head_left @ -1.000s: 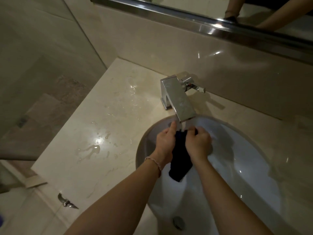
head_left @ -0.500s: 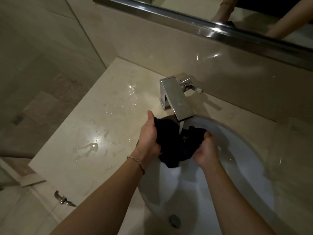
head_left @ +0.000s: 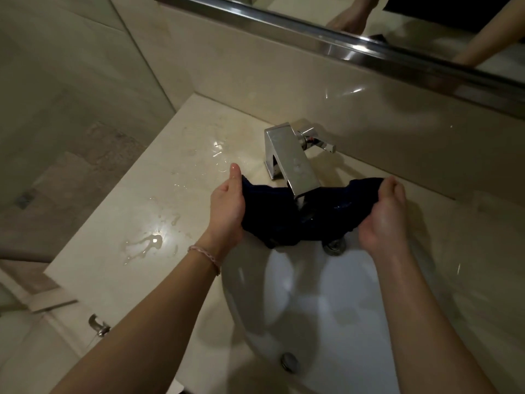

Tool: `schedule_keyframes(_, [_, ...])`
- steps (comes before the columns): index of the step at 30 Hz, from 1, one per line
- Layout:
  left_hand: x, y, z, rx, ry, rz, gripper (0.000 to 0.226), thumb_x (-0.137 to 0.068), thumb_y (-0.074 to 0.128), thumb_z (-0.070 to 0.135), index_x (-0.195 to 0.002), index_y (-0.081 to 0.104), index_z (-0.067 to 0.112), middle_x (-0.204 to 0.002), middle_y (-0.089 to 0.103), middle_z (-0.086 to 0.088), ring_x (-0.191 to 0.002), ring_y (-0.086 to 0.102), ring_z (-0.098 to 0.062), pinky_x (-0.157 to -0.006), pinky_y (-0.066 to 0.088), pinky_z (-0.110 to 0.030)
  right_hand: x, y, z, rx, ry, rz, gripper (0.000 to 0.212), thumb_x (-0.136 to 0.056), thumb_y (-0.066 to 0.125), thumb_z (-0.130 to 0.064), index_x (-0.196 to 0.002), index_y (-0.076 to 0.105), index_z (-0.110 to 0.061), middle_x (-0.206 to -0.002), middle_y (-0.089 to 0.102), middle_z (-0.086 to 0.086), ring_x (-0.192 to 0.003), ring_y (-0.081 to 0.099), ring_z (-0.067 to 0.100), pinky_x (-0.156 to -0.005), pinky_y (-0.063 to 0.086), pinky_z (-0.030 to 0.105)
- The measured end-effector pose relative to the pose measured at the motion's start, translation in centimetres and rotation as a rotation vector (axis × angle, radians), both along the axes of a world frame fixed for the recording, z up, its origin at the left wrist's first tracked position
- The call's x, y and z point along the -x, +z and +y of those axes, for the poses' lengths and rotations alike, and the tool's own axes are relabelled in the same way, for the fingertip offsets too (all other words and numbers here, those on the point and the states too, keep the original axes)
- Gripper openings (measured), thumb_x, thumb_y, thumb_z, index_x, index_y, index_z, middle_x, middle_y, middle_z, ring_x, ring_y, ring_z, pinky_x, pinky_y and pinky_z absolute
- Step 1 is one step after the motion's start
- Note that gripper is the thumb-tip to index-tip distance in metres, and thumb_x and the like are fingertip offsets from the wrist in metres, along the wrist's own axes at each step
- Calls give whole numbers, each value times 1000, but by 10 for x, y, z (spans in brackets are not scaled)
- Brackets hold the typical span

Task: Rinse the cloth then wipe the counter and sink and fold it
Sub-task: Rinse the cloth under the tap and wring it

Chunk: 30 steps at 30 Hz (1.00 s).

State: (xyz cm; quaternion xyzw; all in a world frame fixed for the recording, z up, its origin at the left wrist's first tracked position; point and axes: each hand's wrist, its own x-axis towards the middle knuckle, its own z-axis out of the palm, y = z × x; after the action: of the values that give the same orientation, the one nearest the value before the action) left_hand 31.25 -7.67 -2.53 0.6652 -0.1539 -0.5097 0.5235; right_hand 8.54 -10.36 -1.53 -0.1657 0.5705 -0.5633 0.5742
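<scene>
Rinse step underway: left hand (head_left: 227, 207) and right hand (head_left: 383, 214) each grip an end of the dark cloth (head_left: 284, 220), stretched under the faucet (head_left: 295, 166) spout over the sink (head_left: 326, 308). Worktop (head_left: 136, 223) shows puddles; wiping and folding not yet done.

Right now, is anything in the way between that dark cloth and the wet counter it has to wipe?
Nothing visible. The left hand and right hand hold the cloth spread under the faucet, over the sink. The wet counter lies just left, with only puddles on it.
</scene>
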Motion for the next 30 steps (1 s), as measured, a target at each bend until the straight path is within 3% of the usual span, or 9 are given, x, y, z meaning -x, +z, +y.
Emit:
schedule_keyframes(5, [50, -20, 13, -131, -199, 177, 64, -94, 43, 73, -110, 72, 18, -116, 74, -13, -104, 73, -28, -97, 57, -46, -50, -27, 18, -322, 132, -183, 40, -106, 42, -41, -128, 60, -13, -124, 68, 19, -105, 69, 34, -83, 59, 48])
schedule_keyframes(10, [73, -26, 16, -145, -235, 383, 62, -93, 49, 71, -110, 77, 19, -109, 77, -7, -100, 75, -19, -97, 55, -37, -66, -28, 32, -252, 224, -326, 19, -98, 50, -4, -102, 69, -3, -96, 74, 13, -90, 71, 24, -77, 57, 32])
schedule_keyframes(13, [77, -27, 18, -191, -146, 195, 41, -92, 68, 54, -88, 75, 13, -75, 77, 0, -67, 74, -11, -62, 59, -25, -59, -38, 36, -131, 235, 295, 10, -99, 57, -15, -98, 66, -19, -98, 72, 3, -94, 69, 21, -80, 56, 36])
schedule_keyframes(15, [79, -24, 17, -160, -60, 286, 43, -87, 74, 51, -97, 77, 10, -88, 79, -5, -81, 77, -19, -76, 63, -33, -51, -44, 41, -78, 233, 745, 4, -95, 64, -30, -97, 63, -28, -102, 69, -5, -96, 65, 17, -84, 54, 39])
schedule_keyframes(16, [79, -20, 15, -136, -24, 414, 52, -83, 76, 56, -108, 77, 10, -104, 78, -10, -94, 76, -24, -88, 61, -41, -49, -45, 44, -103, 224, 746, 14, -93, 66, -38, -100, 64, -27, -107, 68, -3, -99, 64, 17, -85, 53, 38])
schedule_keyframes(19, [77, -3, 12, -93, 47, 764, 62, -89, 63, 64, -120, 76, 13, -124, 71, -13, -109, 69, -29, -102, 52, -45, -52, -48, 50, -458, 291, 230, 48, -85, 59, -69, -98, 69, -24, -103, 73, 5, -95, 67, 23, -89, 51, 37])
schedule_keyframes(22, [79, -1, 19, -165, 64, 921, 66, -88, 60, 68, -116, 77, 11, -128, 69, -15, -120, 63, -32, -109, 46, -46, -58, -47, 58, -490, 297, -205, 57, -88, 54, -67, -115, 72, -19, -107, 76, 9, -111, 65, 31, -104, 44, 45])
schedule_keyframes(26, [75, -8, 28, -253, 57, 738, 65, -90, 59, 69, -123, 72, 15, -127, 70, -17, -117, 63, -37, -103, 51, -51, -61, -34, 56, -360, 154, -453, 48, -94, 55, -56, -118, 68, -16, -105, 76, 17, -112, 65, 39, -105, 49, 50])
schedule_keyframes(30, [69, -30, 25, -176, 34, -77, 43, -93, 53, 65, -113, 66, 30, -115, 69, -2, -110, 66, -26, -94, 58, -48, -62, -32, 50, -290, 238, -461, 44, -96, 50, -56, -113, 69, -21, -101, 77, 13, -111, 65, 36, -98, 52, 49])
